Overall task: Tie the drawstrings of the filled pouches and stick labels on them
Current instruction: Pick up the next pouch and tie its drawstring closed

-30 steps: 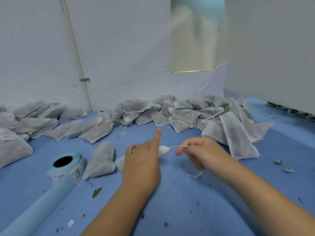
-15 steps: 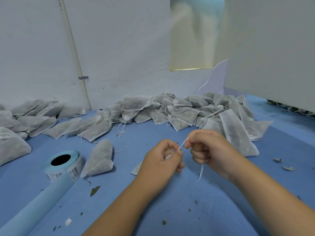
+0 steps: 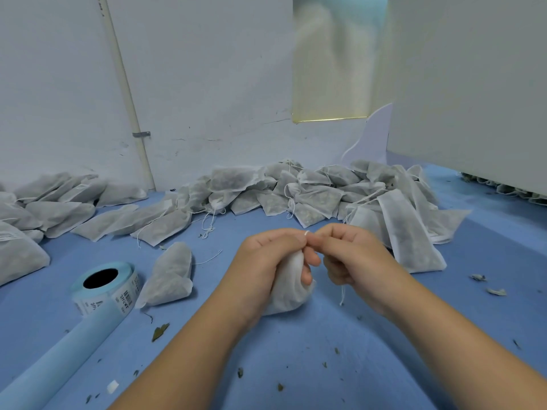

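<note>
Viewing the head camera feed, I record both hands meeting above the middle of the blue work surface (image 3: pixel 296 365). The left hand (image 3: pixel 268 261) is closed round the gathered neck of a small white non-woven fabric pouch (image 3: pixel 288 294). The pouch's filled body bulges below the fist and appears to rest on the surface. The right hand (image 3: pixel 352 255) has its fingers curled, thumb and forefinger pinching the thin white drawstring (image 3: pixel 342 295) at the pouch mouth. The fingertips of the two hands touch there, and a short loose end of string hangs under the right palm.

Left of the hands, a roll of printed white labels on pale blue backing (image 3: pixel 103 287) lies on the surface, its backing strip running toward the near left corner. One filled grey-white pouch (image 3: pixel 171 273) lies just beside the roll, apart from the hands. A long heap of similar filled pouches (image 3: pixel 325 190) with loose strings lies along the white wall (image 3: pixel 207 84) at the back. Another group of pouches (image 3: pixel 44 202), some labelled, lies at the far left. Dried leaf fragments (image 3: pixel 159 332) are scattered on the near surface.
</note>
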